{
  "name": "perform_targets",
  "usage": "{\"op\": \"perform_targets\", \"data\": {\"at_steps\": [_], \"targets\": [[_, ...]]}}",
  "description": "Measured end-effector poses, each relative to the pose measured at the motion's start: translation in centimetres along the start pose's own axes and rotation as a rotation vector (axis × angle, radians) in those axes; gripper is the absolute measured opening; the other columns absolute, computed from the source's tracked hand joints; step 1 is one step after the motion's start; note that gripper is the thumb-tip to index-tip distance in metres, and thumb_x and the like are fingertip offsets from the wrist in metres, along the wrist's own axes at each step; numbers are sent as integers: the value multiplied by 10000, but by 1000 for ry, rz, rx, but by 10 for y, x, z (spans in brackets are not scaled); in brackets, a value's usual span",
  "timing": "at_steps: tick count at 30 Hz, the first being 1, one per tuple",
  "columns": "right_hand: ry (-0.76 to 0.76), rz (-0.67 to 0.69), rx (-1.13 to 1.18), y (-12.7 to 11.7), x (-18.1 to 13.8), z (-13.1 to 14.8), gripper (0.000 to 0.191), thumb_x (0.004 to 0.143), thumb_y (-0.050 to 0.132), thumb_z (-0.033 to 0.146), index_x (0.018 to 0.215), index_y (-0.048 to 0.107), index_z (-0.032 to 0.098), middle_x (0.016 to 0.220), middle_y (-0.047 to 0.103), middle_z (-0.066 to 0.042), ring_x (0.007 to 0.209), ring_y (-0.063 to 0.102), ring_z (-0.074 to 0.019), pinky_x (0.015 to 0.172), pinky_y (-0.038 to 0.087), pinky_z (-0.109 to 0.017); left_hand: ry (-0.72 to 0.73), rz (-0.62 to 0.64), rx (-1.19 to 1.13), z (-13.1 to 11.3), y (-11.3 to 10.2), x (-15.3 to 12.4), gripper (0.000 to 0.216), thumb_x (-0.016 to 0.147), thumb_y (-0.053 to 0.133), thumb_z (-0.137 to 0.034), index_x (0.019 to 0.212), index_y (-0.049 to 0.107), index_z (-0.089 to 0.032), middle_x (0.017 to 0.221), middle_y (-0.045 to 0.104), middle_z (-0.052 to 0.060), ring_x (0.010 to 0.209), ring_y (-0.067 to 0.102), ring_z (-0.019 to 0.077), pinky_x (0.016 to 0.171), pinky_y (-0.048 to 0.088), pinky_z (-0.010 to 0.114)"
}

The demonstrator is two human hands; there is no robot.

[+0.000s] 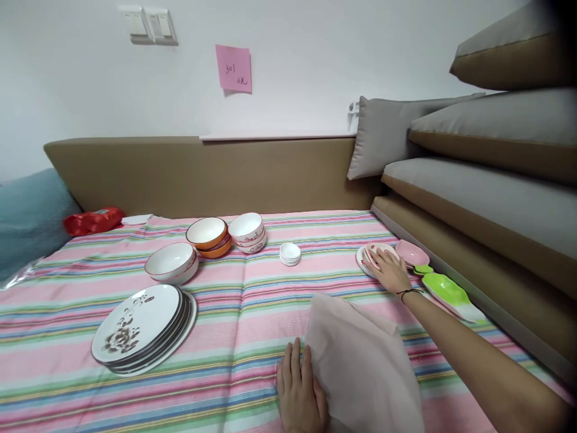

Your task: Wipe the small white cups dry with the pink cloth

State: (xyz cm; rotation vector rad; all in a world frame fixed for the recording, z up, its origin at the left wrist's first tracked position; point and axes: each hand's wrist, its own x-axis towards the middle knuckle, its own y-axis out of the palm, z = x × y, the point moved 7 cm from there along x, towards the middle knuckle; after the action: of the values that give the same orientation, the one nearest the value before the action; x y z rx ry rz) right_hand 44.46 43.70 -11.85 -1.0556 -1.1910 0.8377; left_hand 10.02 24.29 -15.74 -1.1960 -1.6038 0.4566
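Note:
My right hand (390, 270) reaches out to the right and lies flat, fingers stretched, on a small white and pink plate (363, 260) on the striped cloth. A pink leaf-shaped dish (412, 253) and a green leaf-shaped dish (448, 293) lie just beyond it. Near the front edge my left hand (300, 391) rests flat on the cloth, fingers together and straight, its right side tucked under a pale pink cloth (360, 361).
A stack of flowered plates (144, 328) sits front left. Behind it are a white bowl (171, 262), orange bowls (208, 236), stacked white bowls (247, 233) and small white saucers (290, 253). A red bag (92, 221) lies far left; cushions (491, 180) are piled right.

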Motion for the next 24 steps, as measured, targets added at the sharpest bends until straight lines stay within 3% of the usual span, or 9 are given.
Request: {"op": "perform_targets", "data": {"at_steps": [7, 12, 14, 16, 19, 24], "targets": [[-14, 50, 51, -3, -1, 4, 525, 918, 329, 514, 1382, 412, 281, 1372, 477, -68, 1267, 394, -289, 1041, 201, -516, -5, 0, 10, 1, 2, -2, 523, 743, 460, -128, 1247, 579, -198, 1373, 506, 38, 1290, 388, 255, 1053, 300, 439], [-68, 96, 69, -17, 2, 8, 465, 893, 403, 523, 1238, 566, 255, 1133, 640, -86, 1171, 483, -289, 984, 263, -488, 0, -15, 11, 1, 2, -3, 523, 743, 451, -126, 1246, 579, -191, 1370, 509, 40, 1288, 390, 255, 1051, 296, 440], [-54, 59, 83, -25, 2, 7, 457, 884, 412, 534, 1172, 608, 238, 1093, 650, -97, 1134, 508, -284, 976, 272, -498, 3, -23, 9, 1, 2, -2, 522, 745, 445, -126, 1246, 579, -187, 1367, 512, 41, 1285, 395, 253, 1052, 293, 439], [-20, -61, 136, -36, -3, 9, 475, 896, 381, 526, 1152, 611, 200, 1155, 621, -112, 1155, 495, -276, 991, 268, -506, -3, -39, 4, 1, 1, -2, 517, 749, 444, -128, 1244, 581, -189, 1361, 519, 39, 1280, 401, 251, 1052, 293, 439], [-47, -264, 285, -57, -31, 26, 508, 927, 312, 492, 1207, 562, 150, 1292, 532, -125, 1262, 407, -254, 1032, 277, -468, -5, -41, -4, 1, 1, -1, 509, 755, 444, -131, 1241, 584, -191, 1359, 522, 40, 1282, 400, 250, 1052, 295, 439], [-290, -208, 415, -80, -117, 87, 477, 933, 376, 429, 1356, 428, 214, 1449, 367, -71, 1369, 266, -236, 1124, 146, -511, -3, 3, -10, 3, 4, 0, 499, 764, 461, -133, 1245, 581, -192, 1364, 515, 50, 1292, 390, 254, 1068, 280, 445]]}}
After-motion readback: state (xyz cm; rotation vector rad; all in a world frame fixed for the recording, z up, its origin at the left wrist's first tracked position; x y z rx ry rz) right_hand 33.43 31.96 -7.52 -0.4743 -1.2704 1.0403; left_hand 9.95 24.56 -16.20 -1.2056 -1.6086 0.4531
